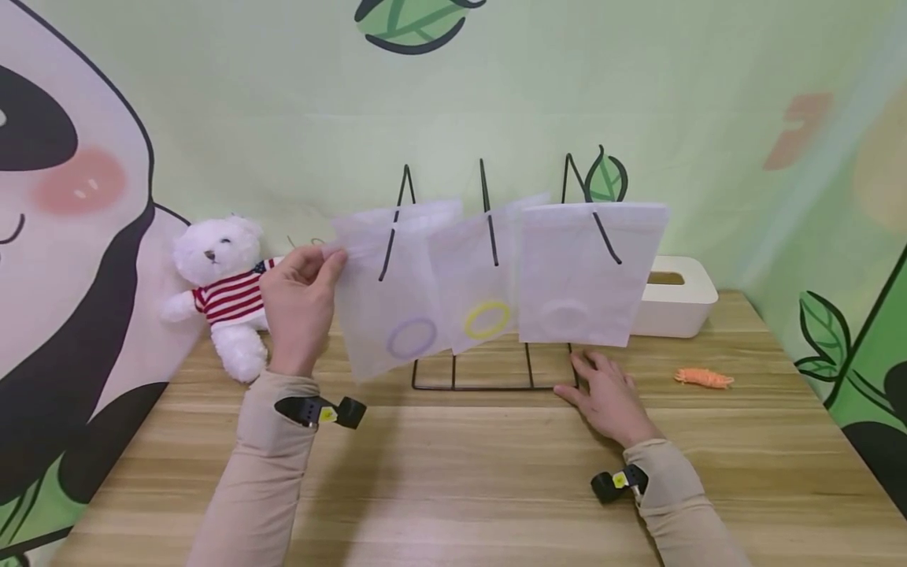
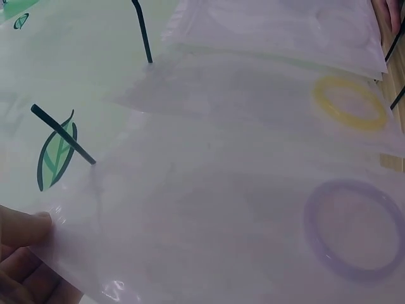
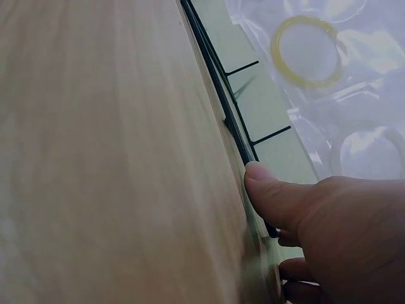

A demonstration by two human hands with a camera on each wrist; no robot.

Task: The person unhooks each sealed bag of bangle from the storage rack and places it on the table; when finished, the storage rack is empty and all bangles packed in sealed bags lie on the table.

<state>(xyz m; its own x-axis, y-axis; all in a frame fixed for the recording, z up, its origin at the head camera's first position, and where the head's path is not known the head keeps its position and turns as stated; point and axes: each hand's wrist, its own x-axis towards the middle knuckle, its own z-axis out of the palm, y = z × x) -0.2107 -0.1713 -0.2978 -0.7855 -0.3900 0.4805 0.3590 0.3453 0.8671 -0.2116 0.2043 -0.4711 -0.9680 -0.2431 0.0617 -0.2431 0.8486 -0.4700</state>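
Three translucent plastic bags hang side by side on the prongs of a black wire rack (image 1: 482,388). The left bag (image 1: 368,315) holds a purple ring (image 2: 310,221), the middle bag (image 1: 460,268) a yellow ring (image 2: 319,98), the right bag (image 1: 595,272) a pale, whitish ring. My left hand (image 1: 301,303) pinches the upper left corner of the left bag between thumb and fingers, pulling it out to the side. Low at the rack's front right corner, my right hand (image 1: 608,398) grips the base wire, thumb in front and fingers round the side.
Behind my left hand sits a white teddy bear (image 1: 223,268) in a striped shirt. A white tissue box (image 1: 683,303) stands behind the right bag. An orange bundle of cord (image 1: 704,378) lies on the wooden table (image 1: 468,488) at the right. A printed backdrop closes off the back.
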